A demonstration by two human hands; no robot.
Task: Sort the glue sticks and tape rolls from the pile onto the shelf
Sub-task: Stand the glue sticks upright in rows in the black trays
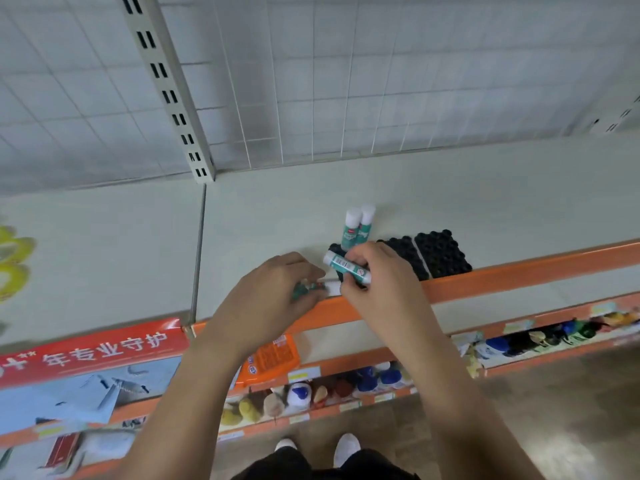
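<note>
I stand at a pale shelf [502, 202] with an orange front rail [519, 271]. Behind it are a white wire grid [381, 81] and a slotted upright [166, 84].

My right hand [377, 282] grips a glue stick [346, 267] that lies slanted across my fingers. It has a teal and white label, but the print is too small to read. My left hand [277, 289] pinches a second glue stick [330, 287], which is blurred. Its white end sits just beside my right fingers, above the rail.

Just behind my right hand, two more glue sticks [352, 230] stand upright and touching on the shelf. One carries a red brand mark that I cannot read. Black knobbed blocks [441, 252] lie beside them against the rail, and my hand partly hides one.

At the left edge, yellow shapes [10, 261] are cut off and too blurred to name. Below, a red banner [104, 348] reads "年专业守护".
</note>
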